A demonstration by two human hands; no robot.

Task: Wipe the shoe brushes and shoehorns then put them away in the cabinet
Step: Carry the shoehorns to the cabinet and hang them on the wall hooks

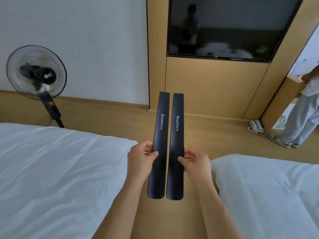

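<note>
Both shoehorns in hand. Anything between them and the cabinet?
No cabinet to put them in is identifiable. Left hand grips the left shoehorn, right hand the right shoehorn, held over bare floor between two beds. Only a phone lies off to the right.

Two black shoehorns were held side by side over the wooden floor (198,135), nearly parallel and a sliver apart, both pointing toward twelve o'clock. The left hand (140,160) pinched the left shoehorn (159,135) at its outer edge; the right hand (196,163) pinched the right shoehorn (176,138) likewise. White beds lay at eight o'clock (57,173) and four o'clock (269,190). A standing fan (37,73) stood at ten o'clock, a dark television (229,26) at one o'clock, another person (300,111) at three.
</note>
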